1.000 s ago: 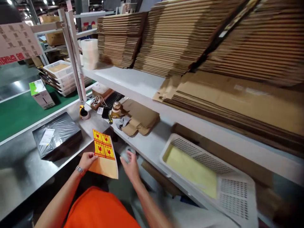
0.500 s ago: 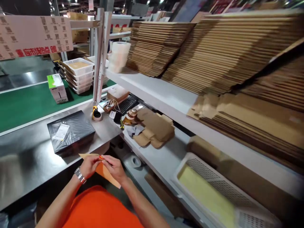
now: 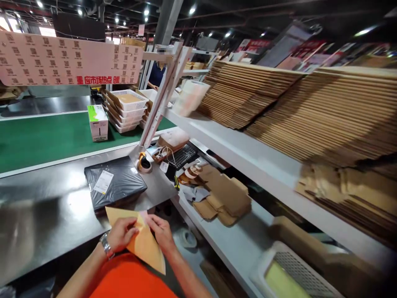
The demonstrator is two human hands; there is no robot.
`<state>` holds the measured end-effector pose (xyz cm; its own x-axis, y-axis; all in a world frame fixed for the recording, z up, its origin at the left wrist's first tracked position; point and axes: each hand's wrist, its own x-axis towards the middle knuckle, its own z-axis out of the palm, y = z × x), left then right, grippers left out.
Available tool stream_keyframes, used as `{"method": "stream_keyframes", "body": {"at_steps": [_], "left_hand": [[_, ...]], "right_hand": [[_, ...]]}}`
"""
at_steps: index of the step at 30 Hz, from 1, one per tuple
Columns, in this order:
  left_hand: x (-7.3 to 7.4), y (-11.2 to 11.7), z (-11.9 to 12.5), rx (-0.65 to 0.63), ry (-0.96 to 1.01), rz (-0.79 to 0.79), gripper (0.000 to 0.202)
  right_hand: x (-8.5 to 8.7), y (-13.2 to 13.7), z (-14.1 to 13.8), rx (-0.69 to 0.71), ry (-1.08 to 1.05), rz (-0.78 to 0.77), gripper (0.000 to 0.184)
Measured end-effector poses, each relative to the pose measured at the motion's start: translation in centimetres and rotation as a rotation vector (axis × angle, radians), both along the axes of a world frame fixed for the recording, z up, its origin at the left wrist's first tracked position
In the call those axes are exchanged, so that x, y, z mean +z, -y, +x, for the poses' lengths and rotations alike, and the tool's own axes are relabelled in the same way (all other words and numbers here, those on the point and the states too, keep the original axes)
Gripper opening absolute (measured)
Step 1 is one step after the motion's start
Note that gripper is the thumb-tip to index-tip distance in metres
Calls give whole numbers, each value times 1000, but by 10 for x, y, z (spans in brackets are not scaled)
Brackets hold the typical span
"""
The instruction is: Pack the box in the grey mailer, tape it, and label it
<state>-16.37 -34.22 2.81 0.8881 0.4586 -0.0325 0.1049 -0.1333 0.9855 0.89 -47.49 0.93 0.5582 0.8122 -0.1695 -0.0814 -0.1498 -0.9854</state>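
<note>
In front of my orange top, a yellow-orange sheet of paper (image 3: 143, 240) is held at a slant between both hands. My left hand (image 3: 122, 234), with a metal watch at the wrist, is closed on the sheet's left part, thumb on top. My right hand (image 3: 161, 232) pinches its upper right edge, where a pale pinkish part shows. Whether the sheet is a single leaf or an envelope I cannot tell. Just beyond my left hand, a black plastic-wrapped parcel (image 3: 122, 188) with a white label (image 3: 104, 182) lies on the metal table (image 3: 58, 215).
Flat cardboard stacks (image 3: 335, 111) fill the shelf (image 3: 229, 140) on the right. Below it lie unfolded cartons (image 3: 226, 194), a keyboard (image 3: 182, 156) and a white basket (image 3: 297, 260). A tape dispenser (image 3: 144, 163) stands past the parcel. White baskets (image 3: 132, 111) sit on the green belt (image 3: 56, 132).
The view has tilted up and swung left. My hands have moved apart along the sheet, which now lies more spread out and shows more of its face. The small red patch between my fingers is no longer visible.
</note>
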Motion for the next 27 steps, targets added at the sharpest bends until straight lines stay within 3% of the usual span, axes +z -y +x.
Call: {"method": "stream_keyframes", "body": {"at_steps": [3,5,8,10,13,15,17,19,22,24,27], "left_hand": [[5,-20,-28,55,39,-203,38],[11,-36,-53,138,58,-315,50],[20,-59,-99,274,28,-363,60],[26,-69,-133,378,-3,-372,62],[29,-76,-179,538,-19,-513,64],[29,-75,-204,639,-18,-630,67],[28,-73,-222,737,-21,-696,68],[27,-68,-236,811,-6,-728,67],[21,-58,-249,873,81,-802,62],[12,-54,-253,892,130,-885,60],[-5,-55,-255,929,155,-944,58]], "right_hand": [[-4,-38,13,-120,-344,18,37],[-1,-71,35,-178,-387,27,35],[8,-129,79,-326,-112,44,32],[11,-165,103,-403,57,67,41],[5,-205,113,-449,243,87,58],[-8,-218,100,-352,390,78,57],[-27,-221,79,-162,499,57,46],[-47,-213,57,43,606,9,39],[-70,-195,39,300,841,-75,47],[-76,-189,39,413,967,-104,50],[-66,-205,53,441,1029,-201,52]]}}
